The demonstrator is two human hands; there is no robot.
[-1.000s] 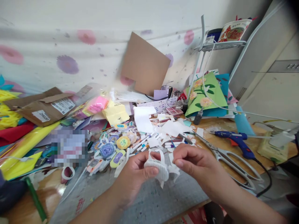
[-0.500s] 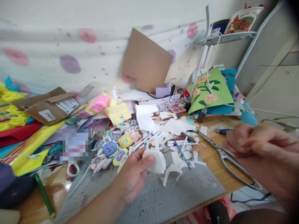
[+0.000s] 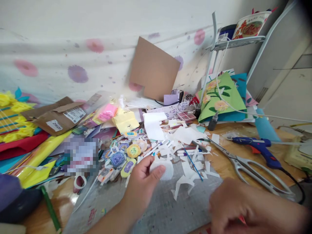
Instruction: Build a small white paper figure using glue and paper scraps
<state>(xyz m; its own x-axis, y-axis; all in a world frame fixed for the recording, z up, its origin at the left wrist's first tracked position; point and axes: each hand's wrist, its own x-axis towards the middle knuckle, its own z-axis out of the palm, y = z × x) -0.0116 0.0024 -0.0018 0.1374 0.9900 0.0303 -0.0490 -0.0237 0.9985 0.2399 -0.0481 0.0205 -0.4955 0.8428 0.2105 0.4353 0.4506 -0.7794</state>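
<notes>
My left hand (image 3: 143,182) is closed round a small white cutout (image 3: 162,170) with a textured face, thumb on top and fingers behind. Narrow white strips stick up from its upper edge. The cutout is held above a grey cutting mat (image 3: 170,211), just in front of a heap of paper scraps (image 3: 185,182). Over the mat's front right edge is my right hand (image 3: 231,204), smeared by motion. Its fingers bend downward and are partly out of sight, so whether they hold anything is unclear. Large scissors (image 3: 253,170) lie beyond the right hand.
Colourful decorated cutouts (image 3: 118,157) pile up left of centre. A blue glue gun (image 3: 264,149) rests at the right, its cord trailing forward. Behind stand a brown cardboard sheet (image 3: 154,70), an opened parcel (image 3: 55,115) and a green flower card (image 3: 220,97). A green stick (image 3: 50,208) lies front left.
My right hand has come down and left from beside the scissors to the mat's front edge, uncovering the glue gun. My left hand still grips the white cutout, which has turned slightly.
</notes>
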